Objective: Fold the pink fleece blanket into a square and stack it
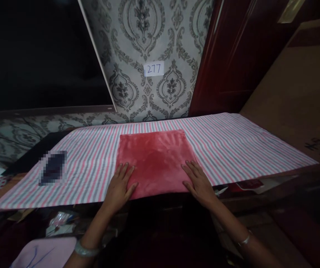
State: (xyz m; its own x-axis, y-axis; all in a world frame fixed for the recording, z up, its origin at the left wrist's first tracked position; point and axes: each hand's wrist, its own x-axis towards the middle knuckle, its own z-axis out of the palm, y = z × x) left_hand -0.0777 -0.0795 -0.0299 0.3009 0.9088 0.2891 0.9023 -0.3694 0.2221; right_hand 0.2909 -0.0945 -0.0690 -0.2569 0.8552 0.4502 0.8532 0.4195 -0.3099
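Note:
A flat, square red cloth piece with a plush sheen, like a cushion cover (154, 160), lies on a striped pink, grey and white cloth (227, 145). My left hand (119, 186) rests on its near left edge, fingers stretched out and thumb apart. On the near right edge lies my right hand (199, 182), palm down with fingers spread. Neither hand grips anything. Lighter smudges in the pile show across the red surface.
A dark pixelated patch (53, 168) covers something at the cloth's left. Behind stand a large black screen (42, 56) and a patterned wall with a paper reading 277 (153, 69). A big cardboard box (302, 85) leans in at the right. Assorted items sit below the table's front edge.

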